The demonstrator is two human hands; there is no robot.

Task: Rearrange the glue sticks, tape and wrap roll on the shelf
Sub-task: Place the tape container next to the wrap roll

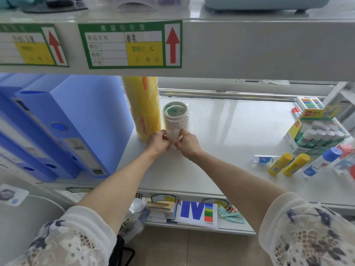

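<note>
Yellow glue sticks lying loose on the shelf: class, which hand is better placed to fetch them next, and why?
Right. The yellow glue sticks lie on the right side of the shelf, nearer the right hand. The left hand would probably have to cross over it. Both hands now hold small translucent sticks.

Shelf-edge price label (pixel 130 45) — handwritten "15", red arrow; paper below (pixel 196 212) — "M".

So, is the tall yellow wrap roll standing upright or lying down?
Upright. The yellow wrap roll stands on its end on the shelf, beside the blue binders.
</note>
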